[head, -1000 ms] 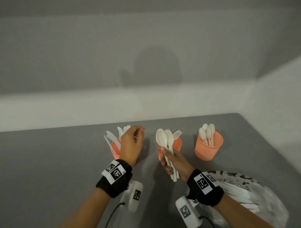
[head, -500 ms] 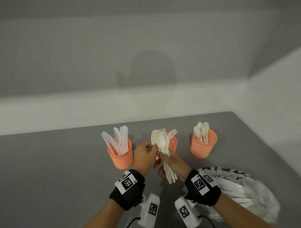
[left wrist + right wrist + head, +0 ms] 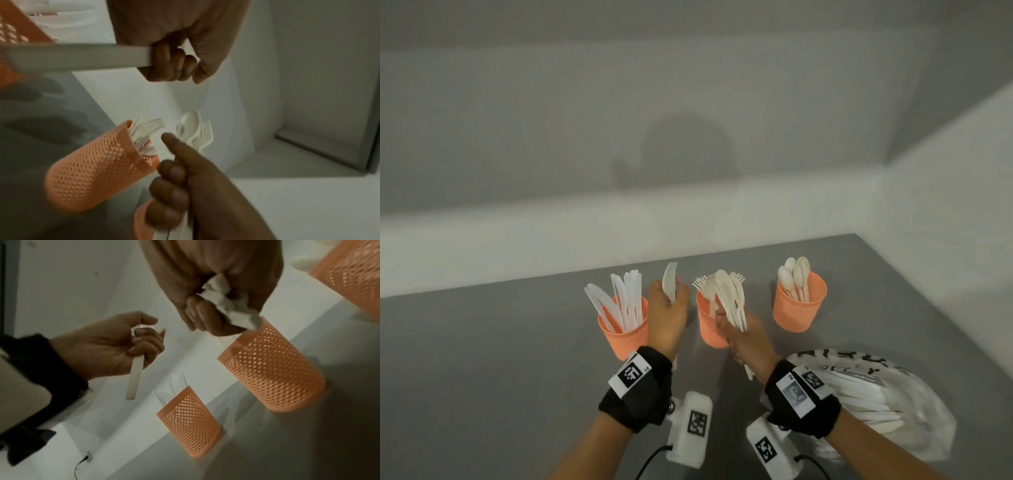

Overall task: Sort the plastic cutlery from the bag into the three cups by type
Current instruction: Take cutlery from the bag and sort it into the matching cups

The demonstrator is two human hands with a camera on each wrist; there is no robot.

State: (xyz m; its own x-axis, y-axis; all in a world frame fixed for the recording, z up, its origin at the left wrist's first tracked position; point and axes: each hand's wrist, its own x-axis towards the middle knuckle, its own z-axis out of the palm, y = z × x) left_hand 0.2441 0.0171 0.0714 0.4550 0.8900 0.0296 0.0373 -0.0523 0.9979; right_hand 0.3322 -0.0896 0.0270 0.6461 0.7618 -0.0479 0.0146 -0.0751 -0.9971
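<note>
I see my left hand (image 3: 667,317) clenched round a single white fork (image 3: 669,281), fingers curled on the handle; the fork's long axis runs near vertical in the head view, tines up and pointing away from me, the handle end sticking out below the palm in the right wrist view. The hand sits between the left cup (image 3: 625,334) and the middle cup (image 3: 709,325), back of the hand toward the head camera, forearm angled up from lower left. My right hand (image 3: 744,339) grasps a bundle of cutlery (image 3: 729,298), a mix of forks and at least one spoon, fanned out at the top; the bundle's long axis leans up and slightly left, heads up, handle ends poking out under the wrist. That hand is just in front of the middle cup, and the bundle's heads overlap the cup's rim in the head view; whether they touch the rim I cannot tell. The left cup holds knives (image 3: 619,301), blades up and splayed leftward. The middle cup holds forks, tines up. The right cup (image 3: 798,308) holds spoons (image 3: 795,274), bowls up. All three cups are orange, perforated, upright, in a row on the grey table (image 3: 482,359). The bag (image 3: 887,404), white with black print, lies on the table at my right, behind the right forearm, with more white cutlery showing inside, long axes roughly left to right.
</note>
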